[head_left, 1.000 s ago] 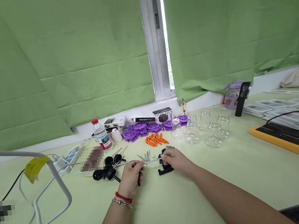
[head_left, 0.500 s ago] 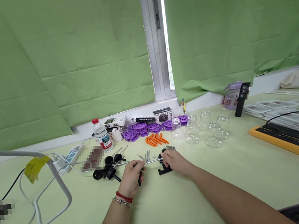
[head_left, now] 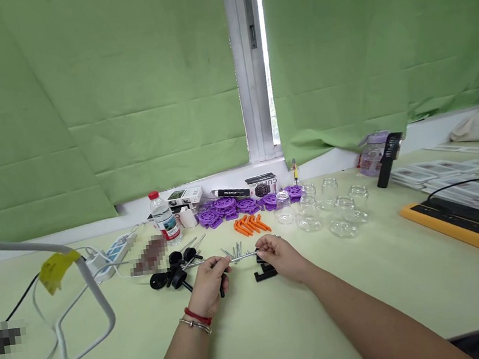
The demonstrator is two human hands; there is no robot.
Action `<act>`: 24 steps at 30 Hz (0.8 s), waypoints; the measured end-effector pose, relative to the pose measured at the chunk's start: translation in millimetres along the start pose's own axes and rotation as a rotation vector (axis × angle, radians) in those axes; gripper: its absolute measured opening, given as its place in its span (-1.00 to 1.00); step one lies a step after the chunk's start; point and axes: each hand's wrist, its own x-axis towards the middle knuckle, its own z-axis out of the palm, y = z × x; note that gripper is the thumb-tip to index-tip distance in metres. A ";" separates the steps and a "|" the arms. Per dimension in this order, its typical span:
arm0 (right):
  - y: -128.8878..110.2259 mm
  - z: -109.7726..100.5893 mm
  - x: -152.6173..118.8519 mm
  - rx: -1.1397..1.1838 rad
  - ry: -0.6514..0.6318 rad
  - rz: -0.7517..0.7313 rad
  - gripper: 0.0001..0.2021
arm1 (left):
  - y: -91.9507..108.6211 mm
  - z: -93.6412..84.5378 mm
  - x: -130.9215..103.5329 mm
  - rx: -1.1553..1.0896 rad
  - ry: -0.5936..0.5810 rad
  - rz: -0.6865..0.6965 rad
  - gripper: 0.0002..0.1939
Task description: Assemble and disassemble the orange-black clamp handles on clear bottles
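Observation:
A thin metal rod [head_left: 244,256] runs between my hands above the table. My left hand [head_left: 210,279] is closed on its left end, and a black handle-like piece [head_left: 222,286] sticks out below that hand's fingers. My right hand [head_left: 280,256] pinches at the rod's right end; the fingertips hide what is there. Behind the rod lie several loose metal pins [head_left: 237,249]. Black bracket-like parts [head_left: 266,272] rest just under my right hand, partly covered by it. Left of my left hand is a heap of black round parts with metal rods [head_left: 178,274].
Behind lie orange L-shaped pieces [head_left: 251,224] and purple parts [head_left: 225,207]. Clear jars [head_left: 343,219] stand right of them, a water bottle [head_left: 166,220] left. A power strip [head_left: 119,249] and grey metal frame [head_left: 101,301] are leftmost; a yellow-edged device [head_left: 460,234] is rightmost.
My right hand has shifted slightly and its fingers have changed position at the rod's end. My left hand stays nearly in place, still holding the rod.

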 end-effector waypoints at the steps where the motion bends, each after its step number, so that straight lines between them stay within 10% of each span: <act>1: 0.6 0.0 0.1 0.002 -0.005 0.000 -0.81 | 0.2 0.2 -0.3 0.001 0.002 -0.003 -0.66; 24: 6.3 3.7 4.1 -0.124 0.058 0.048 -0.86 | -1.9 3.8 -1.2 -0.034 -0.005 -0.050 -0.65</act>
